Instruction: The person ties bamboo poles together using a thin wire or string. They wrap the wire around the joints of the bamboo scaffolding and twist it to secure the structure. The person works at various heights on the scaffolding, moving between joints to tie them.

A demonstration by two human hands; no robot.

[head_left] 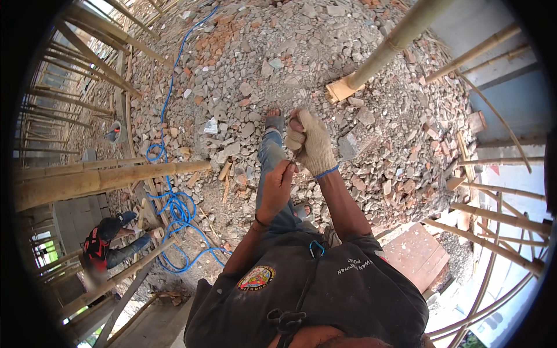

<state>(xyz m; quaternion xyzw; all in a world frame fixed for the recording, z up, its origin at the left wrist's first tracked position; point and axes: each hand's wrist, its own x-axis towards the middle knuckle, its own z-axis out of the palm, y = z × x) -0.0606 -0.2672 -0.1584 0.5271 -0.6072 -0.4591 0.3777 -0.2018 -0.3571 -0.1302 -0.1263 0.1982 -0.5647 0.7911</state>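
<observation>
And here are both forearms (347, 206) reaching out ahead of the torso, elbows bent, hands close together! The bare left hand (275, 191) bends its fingers in, thumb up against them. Just beyond, the gloved right hand (313, 142) curls tight, knuckles forward, its wrist nearly straight behind it.

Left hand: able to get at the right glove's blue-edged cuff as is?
Probably yes. The bare left hand is up close to the gloved right hand, and nothing visible blocks the way to the cuff. Whether the left fingers are pinching something small is unclear.
</observation>
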